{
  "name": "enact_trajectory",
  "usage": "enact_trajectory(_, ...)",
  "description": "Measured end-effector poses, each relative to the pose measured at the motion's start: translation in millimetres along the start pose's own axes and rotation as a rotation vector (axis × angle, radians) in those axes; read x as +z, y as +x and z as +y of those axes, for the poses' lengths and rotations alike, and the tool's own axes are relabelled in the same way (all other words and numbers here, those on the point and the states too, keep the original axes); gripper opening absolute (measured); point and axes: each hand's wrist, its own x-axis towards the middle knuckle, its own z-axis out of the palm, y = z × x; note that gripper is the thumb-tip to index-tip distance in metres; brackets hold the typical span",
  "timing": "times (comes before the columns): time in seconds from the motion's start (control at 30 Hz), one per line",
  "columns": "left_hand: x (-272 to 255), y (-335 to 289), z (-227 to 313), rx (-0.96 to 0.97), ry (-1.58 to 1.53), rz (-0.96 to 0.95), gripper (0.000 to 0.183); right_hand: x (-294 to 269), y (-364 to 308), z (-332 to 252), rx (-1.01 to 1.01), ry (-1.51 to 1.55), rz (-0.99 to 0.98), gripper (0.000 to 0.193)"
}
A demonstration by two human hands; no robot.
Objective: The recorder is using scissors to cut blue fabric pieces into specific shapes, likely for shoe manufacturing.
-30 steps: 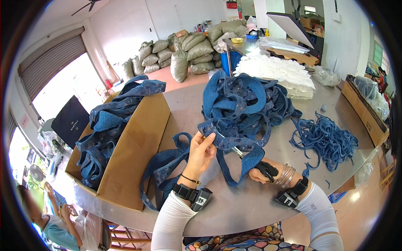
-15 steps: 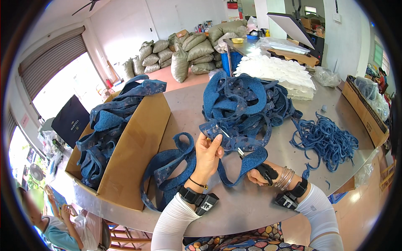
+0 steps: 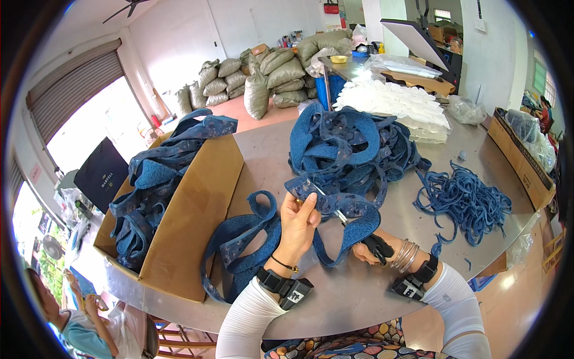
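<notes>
My left hand (image 3: 297, 222) pinches a blue patterned fabric strip (image 3: 359, 225) between thumb and fingers, near one end. From there the strip runs right, curls over in a loop and hangs down to the table. In my right hand (image 3: 366, 253) is a pair of scissors (image 3: 379, 246) with black handles. Their metal blades reach up-left to the strip and are partly hidden by it. A large heap of similar blue strips (image 3: 365, 140) lies just beyond my hands. Another loose strip (image 3: 242, 248) is coiled left of my left wrist.
A cardboard box (image 3: 191, 221) of blue strips stands at the left. Thin blue offcuts (image 3: 465, 200) lie in a tangle at the right. Stacked white pieces (image 3: 391, 105) sit at the back of the metal table (image 3: 263, 140). A seated person (image 3: 89, 326) is at lower left.
The scissors and the looped part of the strip have shifted slightly to the left. My left hand keeps its pinch in nearly the same place.
</notes>
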Motion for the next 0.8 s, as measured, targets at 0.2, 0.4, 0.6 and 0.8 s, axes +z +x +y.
enact_trajectory(0.2,4.1,-3.7,-1.0,-0.047,0.03,-0.047,0.023,-3.8,5.1,14.2,-0.163,-0.097,-0.018,0.029)
enact_trajectory(0.4,3.0,-2.5,1.1,-0.042,0.034,-0.056,0.027,-5.9,2.4,15.1,0.016,-0.018,-0.033,0.032)
enact_trajectory(0.6,2.3,-2.8,2.5,-0.044,0.035,-0.044,0.03,-4.1,1.1,1.4,0.139,0.142,-0.032,0.023)
enact_trajectory(0.8,8.8,-5.7,-2.2,-0.041,0.101,-0.112,0.044,-5.0,4.7,18.1,-0.197,-0.176,0.044,0.022)
